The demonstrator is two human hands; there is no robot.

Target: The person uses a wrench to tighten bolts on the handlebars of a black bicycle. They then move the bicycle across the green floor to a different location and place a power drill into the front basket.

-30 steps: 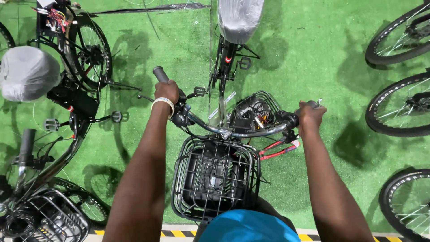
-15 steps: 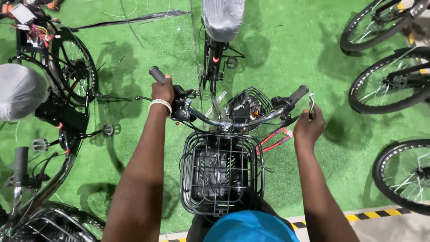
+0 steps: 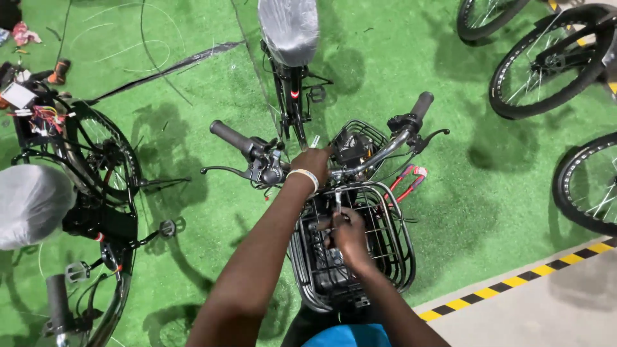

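Two hands (left hand (image 3: 313, 160), right hand (image 3: 350, 234)) on one bicycle (image 3: 334, 167).

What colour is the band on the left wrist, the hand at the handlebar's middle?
White, a thin wristband on the left hand; the head view shows it clearly.

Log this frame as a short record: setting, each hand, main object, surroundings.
setting: green turf floor, striped tape edge
main object: bicycle with front wire basket
left hand: on the middle of the handlebar, white wristband
right hand: over the basket, holding a small metal tool
left side: another bicycle with wrapped saddle
right side: wheels of other bicycles
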